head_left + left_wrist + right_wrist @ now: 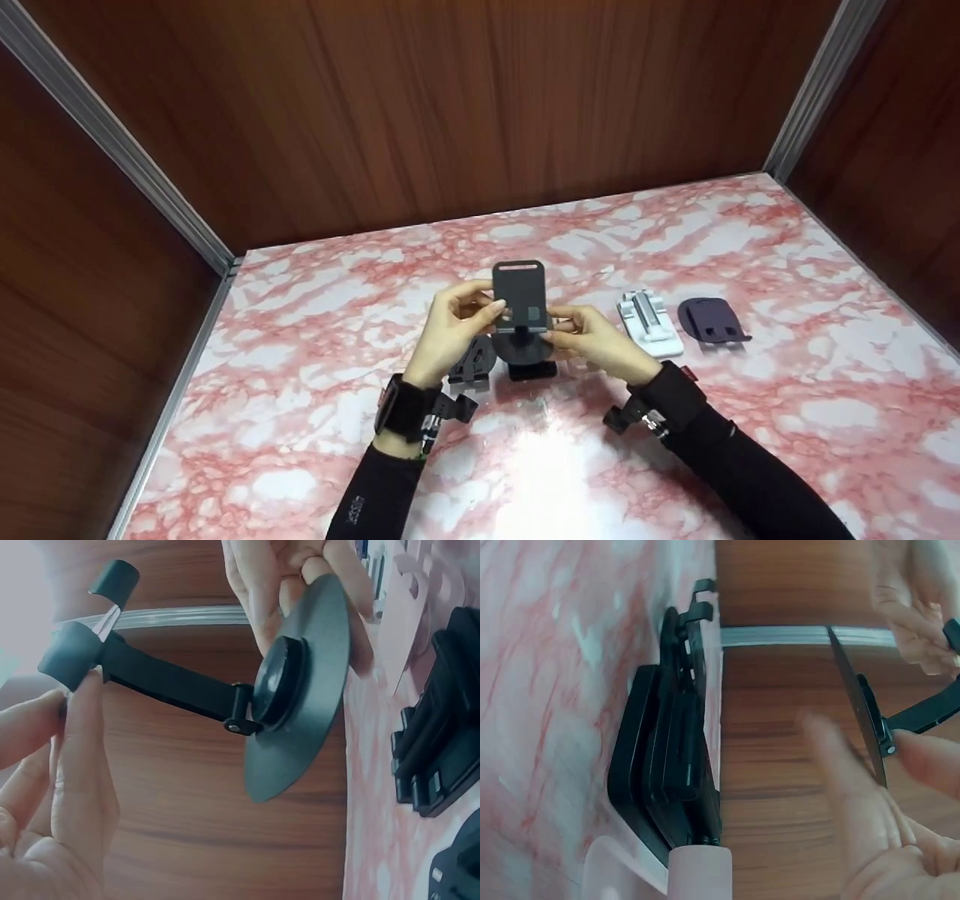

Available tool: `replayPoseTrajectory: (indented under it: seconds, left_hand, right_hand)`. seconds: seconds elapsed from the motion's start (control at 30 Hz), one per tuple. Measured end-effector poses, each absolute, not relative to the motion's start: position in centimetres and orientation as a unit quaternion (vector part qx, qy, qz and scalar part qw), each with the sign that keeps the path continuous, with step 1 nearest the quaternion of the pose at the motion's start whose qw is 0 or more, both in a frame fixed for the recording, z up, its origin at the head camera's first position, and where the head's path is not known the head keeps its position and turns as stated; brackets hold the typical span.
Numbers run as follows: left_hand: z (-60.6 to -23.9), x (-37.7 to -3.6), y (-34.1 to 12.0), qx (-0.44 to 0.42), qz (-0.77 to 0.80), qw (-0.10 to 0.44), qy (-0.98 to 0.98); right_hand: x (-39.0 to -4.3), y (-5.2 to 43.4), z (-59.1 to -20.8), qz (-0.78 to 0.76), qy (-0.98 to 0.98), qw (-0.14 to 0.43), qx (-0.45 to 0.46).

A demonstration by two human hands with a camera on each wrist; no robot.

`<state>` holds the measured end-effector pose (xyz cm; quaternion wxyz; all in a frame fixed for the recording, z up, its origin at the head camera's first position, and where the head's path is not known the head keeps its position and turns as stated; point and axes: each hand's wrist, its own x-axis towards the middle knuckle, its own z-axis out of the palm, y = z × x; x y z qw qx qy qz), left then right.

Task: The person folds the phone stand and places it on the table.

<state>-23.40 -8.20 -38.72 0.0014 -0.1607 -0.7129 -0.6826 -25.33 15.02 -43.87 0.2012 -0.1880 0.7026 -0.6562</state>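
Above the table, both hands hold a black phone stand (519, 285) with its round base (520, 349) at the bottom. My left hand (455, 324) pinches the phone rest near its lower lip; the left wrist view shows thumb and fingers on the hooked part (71, 656). At the base is my right hand (592, 337). In the right wrist view its thumb (930, 765) lies by the hinge, with fingers on the disc's other side. A jointed arm (169, 682) links rest and base, tilted in the left wrist view.
Beneath the hands lie a folded black stand (472, 365) and another black one (532, 370). To the right are a white stand (651, 324) and a dark purple stand (712, 321). Wood-grain panels (480, 112) surround the pink marbled table (315, 375).
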Motion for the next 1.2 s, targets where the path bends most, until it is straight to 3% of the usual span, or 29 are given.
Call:
replayPoseTrajectory:
  seconds: [0.2, 0.6, 1.2]
  left_hand:
    - [-39.1, -23.8, -7.5, -0.155, -0.678, 0.019, -0.718]
    - [-39.1, -24.6, -6.3, -0.179, -0.643, 0.056, -0.742]
    - [-37.9, -24.7, -6.3, -0.194, -0.642, 0.018, -0.741]
  right_hand:
    - [-25.7, 15.4, -44.0, -0.683, 0.682, 0.204, -0.165]
    - [-25.9, 15.4, -44.1, -0.700, 0.686, 0.138, -0.143]
    - [-25.9, 15.7, -43.9, -0.675, 0.716, 0.095, -0.151]
